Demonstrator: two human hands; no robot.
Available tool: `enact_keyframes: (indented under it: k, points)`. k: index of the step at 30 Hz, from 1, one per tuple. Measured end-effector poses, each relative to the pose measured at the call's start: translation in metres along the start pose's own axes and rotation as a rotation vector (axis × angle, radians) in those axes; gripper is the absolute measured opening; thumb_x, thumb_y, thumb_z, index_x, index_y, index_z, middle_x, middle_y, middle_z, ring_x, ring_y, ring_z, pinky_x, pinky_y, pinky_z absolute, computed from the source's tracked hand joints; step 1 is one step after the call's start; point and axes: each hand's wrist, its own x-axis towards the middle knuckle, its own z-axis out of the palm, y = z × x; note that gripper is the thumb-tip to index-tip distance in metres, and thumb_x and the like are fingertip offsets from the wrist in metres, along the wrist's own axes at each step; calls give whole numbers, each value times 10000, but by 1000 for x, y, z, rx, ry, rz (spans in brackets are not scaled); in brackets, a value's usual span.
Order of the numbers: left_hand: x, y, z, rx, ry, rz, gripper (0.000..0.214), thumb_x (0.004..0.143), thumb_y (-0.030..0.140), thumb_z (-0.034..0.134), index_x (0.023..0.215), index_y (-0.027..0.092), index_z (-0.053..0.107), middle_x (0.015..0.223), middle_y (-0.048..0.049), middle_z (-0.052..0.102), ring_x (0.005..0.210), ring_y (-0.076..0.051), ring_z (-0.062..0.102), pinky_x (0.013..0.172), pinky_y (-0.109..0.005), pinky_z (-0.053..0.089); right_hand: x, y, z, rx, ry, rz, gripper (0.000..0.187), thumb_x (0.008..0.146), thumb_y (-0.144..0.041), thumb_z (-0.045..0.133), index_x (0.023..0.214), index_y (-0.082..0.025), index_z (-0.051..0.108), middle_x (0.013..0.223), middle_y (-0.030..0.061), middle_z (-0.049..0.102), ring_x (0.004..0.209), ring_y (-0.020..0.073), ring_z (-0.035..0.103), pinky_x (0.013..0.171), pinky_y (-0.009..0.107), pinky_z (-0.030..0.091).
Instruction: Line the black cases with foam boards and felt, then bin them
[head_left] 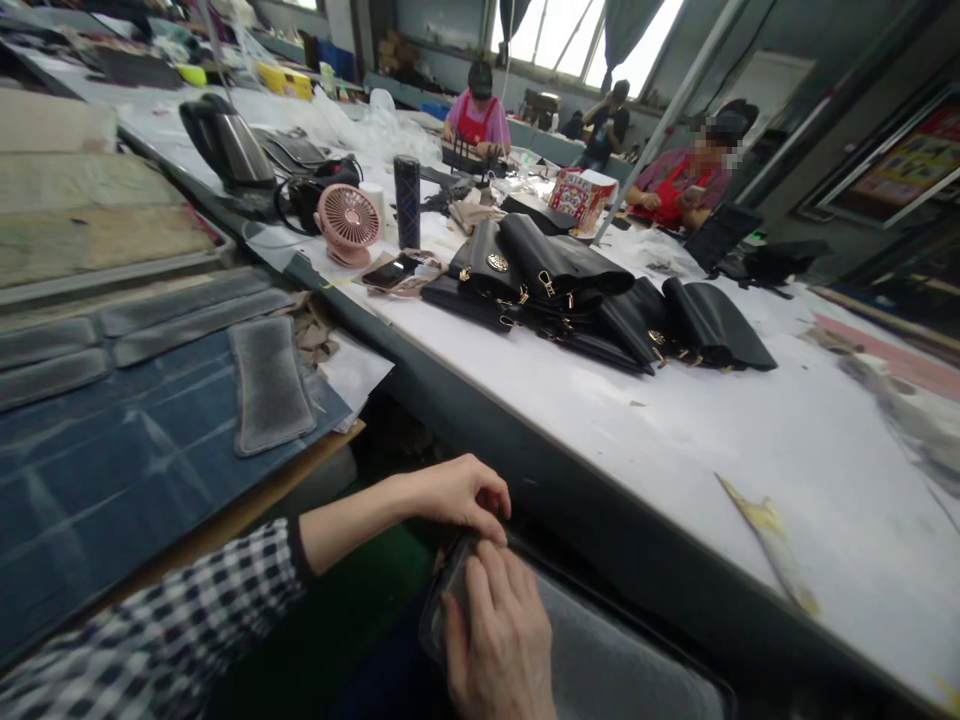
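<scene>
Directly under right fingers (495, 585), thumb (455, 640) apart, lies a panel (615, 640); left fingers (487, 480) curl narrowly.

One head-worn camera looks forward and down, with the hands (504, 625) close below, the tabletop (637, 430) beyond and windows (559, 38) far off.
</scene>
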Motion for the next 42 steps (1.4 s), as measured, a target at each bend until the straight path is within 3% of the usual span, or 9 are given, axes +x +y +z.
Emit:
enact_keyframes:
  k: [5, 9, 15, 20, 26, 33, 39, 42]
  points:
    - [16, 19, -9, 327, -160, 163, 181, 710, 315, 795, 866, 230, 758, 680, 20, 658, 603, -122, 577, 566, -217, 402, -3, 0, 1, -3, 47, -16, 246, 881, -152, 455, 1110, -134, 544, 1182, 152, 599, 1083, 323, 542, 893, 472, 475]
    - [21, 39, -8, 557, -214, 271, 24, 703, 227, 760, 719, 238, 745, 636, -5, 666, 583, -157, 572, 550, -272, 377, -3, 0, -2, 16, 38, -6, 254, 877, -132, 434, 1105, -157, 545, 1140, 135, 609, 1041, 302, 561, 880, 455, 478]
    - [19, 58, 4, 823, -236, 342, 191, 724, 140, 654, 543, 200, 654, 614, -79, 673, 520, -210, 573, 483, -333, 322, -1, -1, -6, 50, 2, -13, 315, 865, -96, 404, 1141, -149, 545, 1009, 131, 604, 961, 292, 570, 818, 452, 491]
    - [20, 65, 9, 916, -260, 365, 249, 643, 84, 705, 461, 203, 584, 590, -70, 672, 484, -188, 560, 445, -329, 289, -1, 0, -3, 28, 5, -56, 375, 842, -113, 414, 1191, -112, 551, 1094, 162, 595, 1011, 313, 555, 858, 480, 492]
    - [31, 71, 3, 910, -278, 369, 234, 691, 204, 741, 484, 216, 631, 499, -54, 623, 437, -188, 520, 428, -327, 263, -4, -1, 0, -12, 47, -41, 369, 826, -121, 444, 1169, -127, 580, 1184, 152, 605, 1114, 326, 545, 934, 484, 479]
    - [37, 62, 14, 803, -295, 333, 401, 539, 10, 723, 330, 226, 457, 432, -29, 565, 466, -195, 538, 455, -334, 295, -10, 3, 6, -41, 56, -39, 404, 847, -147, 459, 1239, -125, 554, 1233, 154, 606, 1131, 342, 552, 940, 501, 480]
    - [36, 56, 14, 545, -220, 221, 417, 539, -86, 619, 358, 205, 382, 478, -53, 569, 550, -223, 556, 556, -355, 346, -7, 4, 4, -74, 29, -88, 412, 836, -143, 443, 1229, -124, 567, 1221, 156, 612, 1102, 346, 560, 915, 504, 483]
    - [33, 51, 6, 333, -173, 116, 305, 618, 12, 670, 444, 199, 503, 527, -37, 589, 591, -205, 571, 616, -340, 397, -3, 4, 3, -57, 24, -83, 376, 855, -160, 452, 1211, -153, 574, 1212, 148, 614, 1097, 346, 562, 899, 498, 481]
